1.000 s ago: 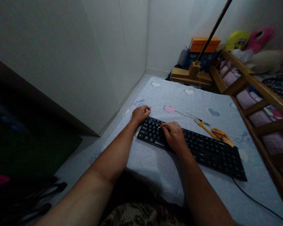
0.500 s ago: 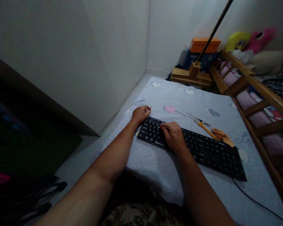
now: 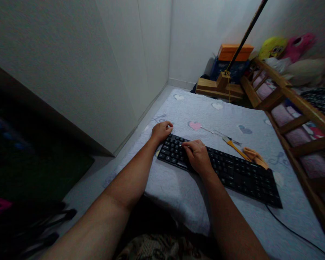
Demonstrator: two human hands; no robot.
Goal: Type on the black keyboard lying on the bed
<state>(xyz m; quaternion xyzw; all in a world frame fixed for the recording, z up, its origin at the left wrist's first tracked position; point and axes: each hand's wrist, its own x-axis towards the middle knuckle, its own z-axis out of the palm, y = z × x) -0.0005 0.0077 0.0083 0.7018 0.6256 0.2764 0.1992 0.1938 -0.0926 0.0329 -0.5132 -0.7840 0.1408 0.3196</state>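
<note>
A black keyboard [image 3: 233, 172] lies slantwise on a light blue quilt with hearts [image 3: 222, 115]. My left hand [image 3: 160, 131] sits at the keyboard's far left corner, fingers curled round its edge. My right hand [image 3: 197, 157] rests over the left part of the keys, its fingers bent and pressed together at a key; what the fingertips pinch is too small to make out. Both forearms reach in from the bottom of the view.
Beyond the keyboard lie a thin metal tool [image 3: 219, 133], a yellow-handled tool [image 3: 236, 148] and an orange cloth [image 3: 256, 156]. A cable [image 3: 292, 231] leaves the keyboard's right end. A wooden bed frame [image 3: 292, 104] stands to the right, a wall on the left, boxes and a wooden stand [image 3: 219, 86] behind.
My right hand has slid slightly to the left over the keys. My left hand and the keyboard have stayed in place.
</note>
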